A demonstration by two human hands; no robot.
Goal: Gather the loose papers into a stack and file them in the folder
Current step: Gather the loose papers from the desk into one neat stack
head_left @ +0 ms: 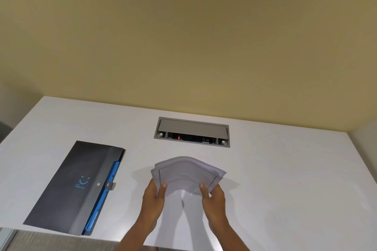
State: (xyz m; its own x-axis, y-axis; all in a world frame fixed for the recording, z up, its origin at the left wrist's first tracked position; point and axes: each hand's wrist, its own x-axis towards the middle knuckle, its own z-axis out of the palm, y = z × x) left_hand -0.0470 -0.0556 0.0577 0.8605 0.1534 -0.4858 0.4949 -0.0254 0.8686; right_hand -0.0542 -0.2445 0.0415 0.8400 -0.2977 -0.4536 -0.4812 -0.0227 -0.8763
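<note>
A stack of white papers [186, 175] with a thin printed border is held up above the white desk [285, 179], bowed upward in the middle. My left hand [154, 196] grips its left edge, thumb on top. My right hand [213, 195] grips its right edge the same way. A dark grey folder [75, 185] with blue dividers showing along its right side and a blue logo lies closed, flat on the desk to the left of my hands, its flap tab loose beside the snap button.
A grey cable box [192, 131] with its lid raised is set into the desk behind the papers. A yellow wall stands behind the desk. The desk's near edge runs just below the folder.
</note>
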